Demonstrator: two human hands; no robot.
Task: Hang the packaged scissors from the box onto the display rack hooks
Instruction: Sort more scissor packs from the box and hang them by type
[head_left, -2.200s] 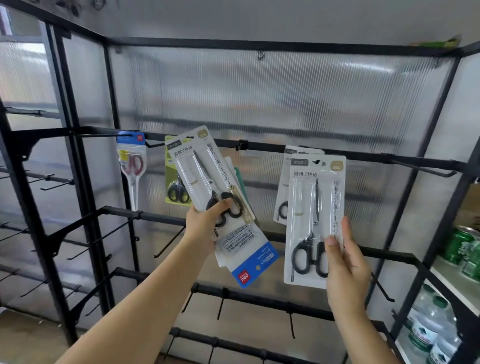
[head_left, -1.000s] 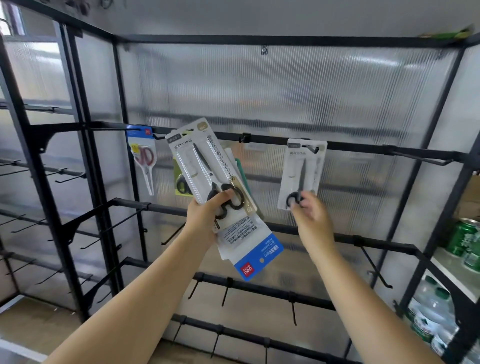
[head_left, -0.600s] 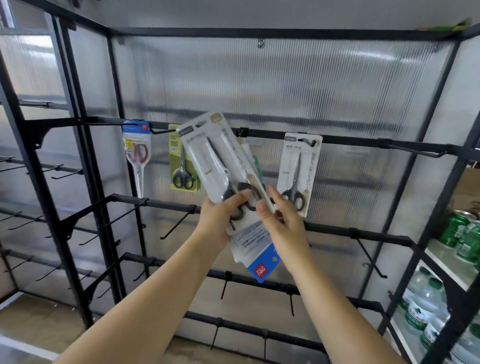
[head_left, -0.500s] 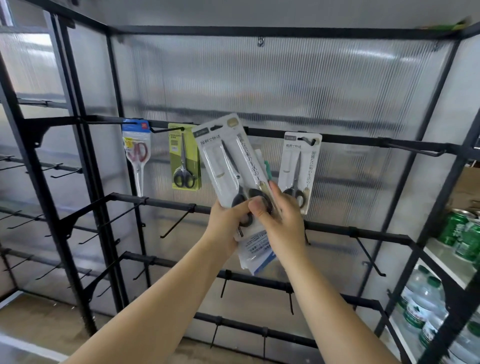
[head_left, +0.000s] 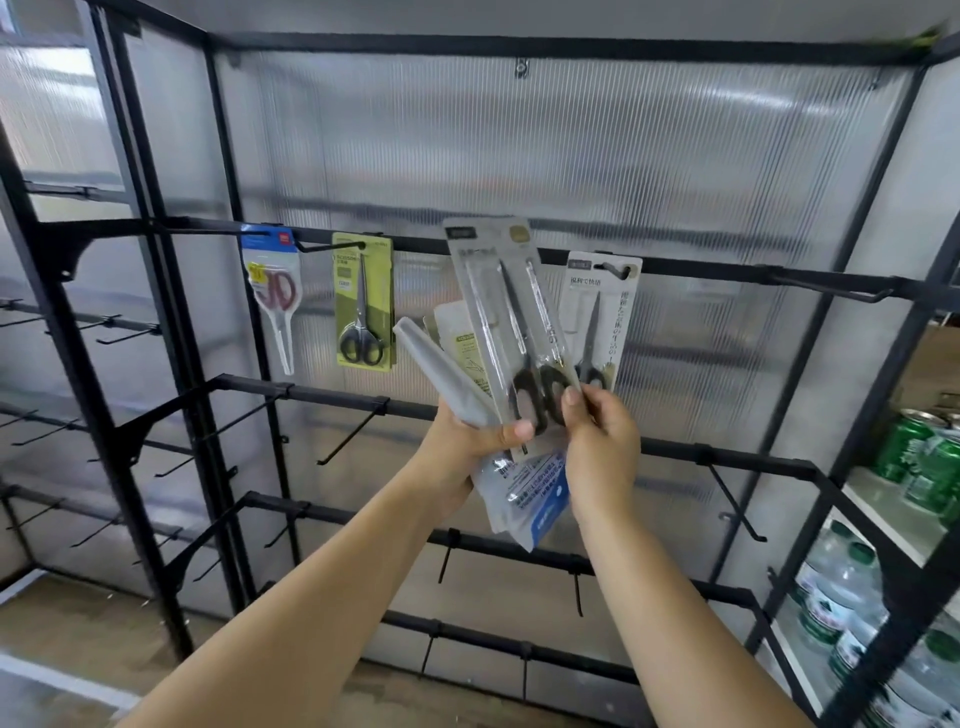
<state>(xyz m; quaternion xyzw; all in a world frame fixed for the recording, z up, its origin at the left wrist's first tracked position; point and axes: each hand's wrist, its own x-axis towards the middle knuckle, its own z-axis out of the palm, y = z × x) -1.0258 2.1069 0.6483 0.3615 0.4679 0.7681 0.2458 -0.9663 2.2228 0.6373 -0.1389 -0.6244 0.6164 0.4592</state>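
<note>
My left hand (head_left: 462, 441) grips a fanned stack of scissor packs (head_left: 511, 493) in front of the black display rack (head_left: 675, 267). My right hand (head_left: 597, 436) pinches the bottom of the front white pack with black-handled scissors (head_left: 511, 322), which stands upright above both hands. Three packs hang on the top rail: a red-handled pair (head_left: 275, 296) at the left, a green-card pair (head_left: 362, 301) beside it, and a white-card pair (head_left: 597, 317) just behind my right hand.
Bare hooks (head_left: 826, 291) stick out of the top rail at the right and of the lower rails (head_left: 353, 436). A shelf at the right holds green cans (head_left: 914, 467) and water bottles (head_left: 836, 597). Ribbed translucent panels back the rack.
My right hand let go of the white pack that now hangs on the top rail, came back to the stack and took hold of its front pack, which has turned upright.
</note>
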